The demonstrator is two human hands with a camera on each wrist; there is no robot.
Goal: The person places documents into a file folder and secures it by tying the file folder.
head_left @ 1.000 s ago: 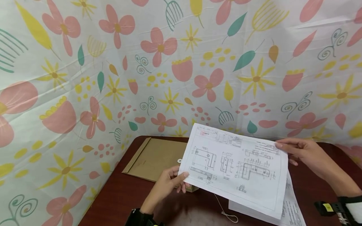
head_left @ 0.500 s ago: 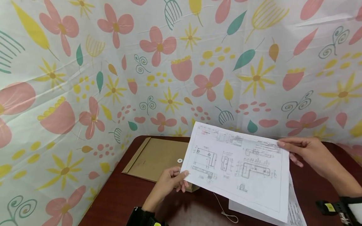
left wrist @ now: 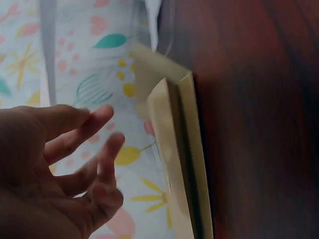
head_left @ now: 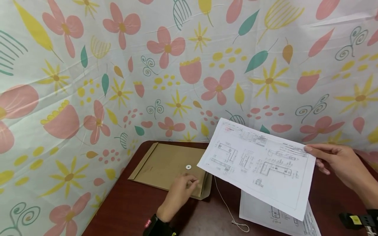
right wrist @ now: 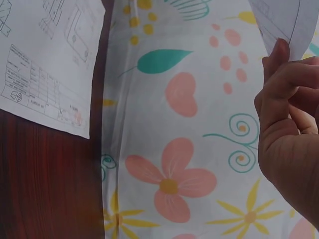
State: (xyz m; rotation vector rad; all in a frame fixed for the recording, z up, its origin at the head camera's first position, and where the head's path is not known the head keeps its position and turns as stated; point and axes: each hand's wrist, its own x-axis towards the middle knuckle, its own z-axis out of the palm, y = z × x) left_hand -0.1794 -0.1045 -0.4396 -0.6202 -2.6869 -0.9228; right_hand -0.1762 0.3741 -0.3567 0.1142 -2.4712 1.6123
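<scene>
My right hand (head_left: 339,162) pinches the upper right corner of a sheet of paper (head_left: 251,186) printed with technical drawings. The sheet is raised and tilted over the table. In the right wrist view, thumb and fingers of the right hand (right wrist: 294,104) close on the corner of the held sheet (right wrist: 294,20). My left hand (head_left: 178,193), apart from the sheet, hovers over the right end of a brown paper envelope (head_left: 168,160). Its fingers are loosely bent with nothing between them, as the left wrist view shows; there the envelope's open end (left wrist: 174,124) stands beside the hand (left wrist: 65,169).
A second printed sheet (head_left: 251,209) lies on the dark red table (head_left: 112,200) beneath the held one. From the envelope trails a white string (head_left: 225,201); a white round button (head_left: 188,167) sits on the envelope. Flower-patterned cloth (head_left: 165,98) hangs behind and at the left.
My left hand has let go of the sheet's lower left corner. The sheet has shifted right and up in my right hand, uncovering more of the envelope and the sheet below.
</scene>
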